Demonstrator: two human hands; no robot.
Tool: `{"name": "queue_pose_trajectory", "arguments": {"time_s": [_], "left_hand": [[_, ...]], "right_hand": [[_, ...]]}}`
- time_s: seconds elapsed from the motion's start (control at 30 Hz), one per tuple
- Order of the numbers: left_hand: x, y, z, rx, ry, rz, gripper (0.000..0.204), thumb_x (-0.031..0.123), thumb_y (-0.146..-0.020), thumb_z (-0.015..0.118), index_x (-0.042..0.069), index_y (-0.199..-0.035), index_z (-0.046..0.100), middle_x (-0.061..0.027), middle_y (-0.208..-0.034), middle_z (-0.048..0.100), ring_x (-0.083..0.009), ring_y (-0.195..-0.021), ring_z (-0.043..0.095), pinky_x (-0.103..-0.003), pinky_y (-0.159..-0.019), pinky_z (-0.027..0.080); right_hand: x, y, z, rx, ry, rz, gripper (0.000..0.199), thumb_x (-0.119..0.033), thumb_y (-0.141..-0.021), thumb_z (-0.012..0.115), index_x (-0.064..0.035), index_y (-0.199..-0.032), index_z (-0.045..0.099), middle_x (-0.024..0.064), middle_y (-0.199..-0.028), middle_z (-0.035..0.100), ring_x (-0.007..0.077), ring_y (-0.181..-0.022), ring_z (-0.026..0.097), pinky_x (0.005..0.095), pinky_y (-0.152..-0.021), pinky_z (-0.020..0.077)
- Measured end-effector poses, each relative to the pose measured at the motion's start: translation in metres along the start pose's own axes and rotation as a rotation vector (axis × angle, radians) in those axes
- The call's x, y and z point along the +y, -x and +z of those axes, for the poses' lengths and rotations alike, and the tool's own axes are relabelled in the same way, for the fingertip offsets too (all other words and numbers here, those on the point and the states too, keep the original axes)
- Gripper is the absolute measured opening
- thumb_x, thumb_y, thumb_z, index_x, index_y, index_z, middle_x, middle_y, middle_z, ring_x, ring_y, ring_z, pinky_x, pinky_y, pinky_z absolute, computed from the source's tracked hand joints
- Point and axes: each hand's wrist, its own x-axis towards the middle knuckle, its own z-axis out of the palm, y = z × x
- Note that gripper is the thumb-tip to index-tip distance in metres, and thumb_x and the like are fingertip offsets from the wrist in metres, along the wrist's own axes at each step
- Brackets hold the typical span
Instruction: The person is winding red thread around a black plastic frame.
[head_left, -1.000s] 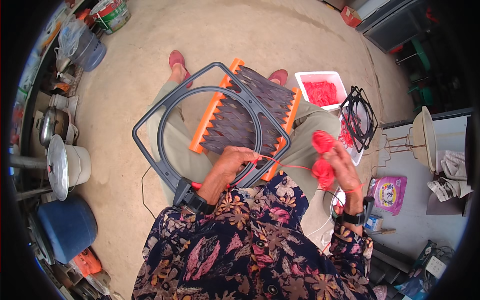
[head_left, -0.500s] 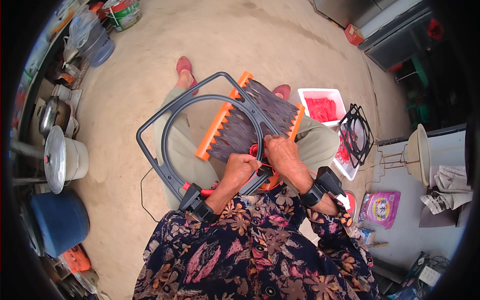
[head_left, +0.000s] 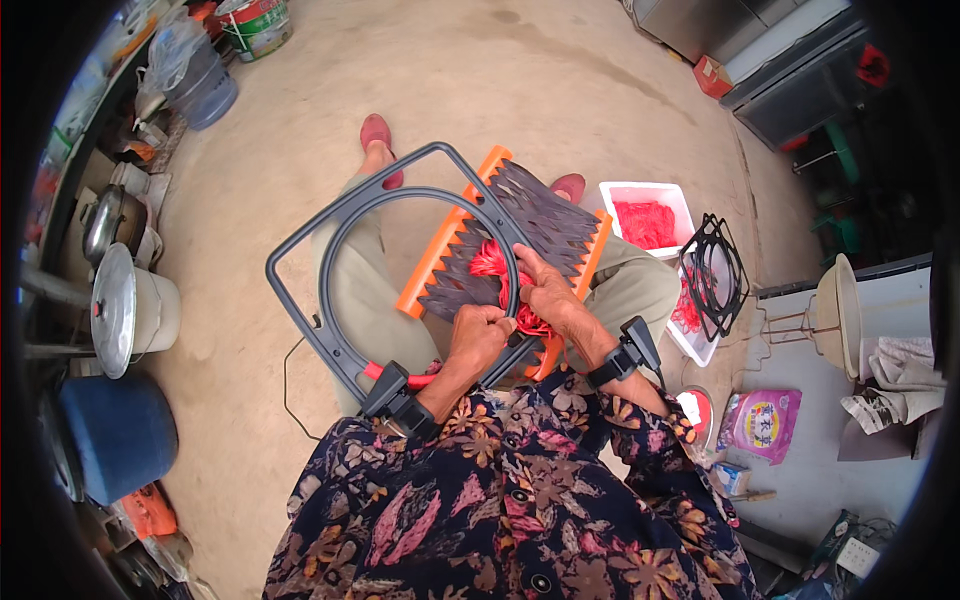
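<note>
Winding seems in hand: the red cord (head_left: 490, 259) straddles the rim of the black frame (head_left: 500, 224) at four o'clock, left hand (head_left: 477, 340) pinching that rim, right hand's (head_left: 556, 300) grip unclear; next calls for pulling taut.

Smooth, matt dark plastic makes the frame (head_left: 488, 207) before us, above orange rails (head_left: 425, 272) of slightly glossy plastic; the thin grey strips (head_left: 530, 200) between the rails, partly covered, may be rubber. Red cord (head_left: 490, 262) shows a silky sheen, the floral shirt (head_left: 480, 490) soft matt cloth. At left, a shiny metal lid (head_left: 115, 310) gleams near a dull plastic bin (head_left: 120, 435); at right lies a glossy film packet (head_left: 760, 422).
</note>
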Motion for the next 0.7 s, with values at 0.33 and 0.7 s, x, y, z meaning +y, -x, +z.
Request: {"name": "queue_pose_trajectory", "arguments": {"time_s": [0.33,0.7], "left_hand": [[-0.021,-0.006,0.008,0.036,-0.180,0.033,0.020,0.017,-0.075,0.068,-0.002,-0.071,0.067,-0.0189,-0.060,0.060,-0.0250,-0.056,0.061,-0.039,-0.057,0.046],[-0.026,-0.007,0.010,-0.008,-0.116,0.042,0.021,0.020,-0.075,0.066,0.001,-0.082,0.070,-0.0203,-0.076,0.067,-0.0346,-0.079,0.067,-0.043,-0.071,0.049]], "right_hand": [[-0.051,0.016,0.017,0.220,1.087,-0.428,0.032,-0.021,-0.068,0.074,-0.0052,-0.090,0.059,0.0101,-0.092,0.053,0.0289,-0.093,0.050,0.0404,-0.075,0.0396],[-0.041,0.003,0.031,0.147,0.685,-0.628,0.026,-0.012,-0.072,0.066,-0.0067,-0.095,0.057,0.0110,-0.096,0.058,0.0288,-0.095,0.053,0.0407,-0.080,0.0383]]}}
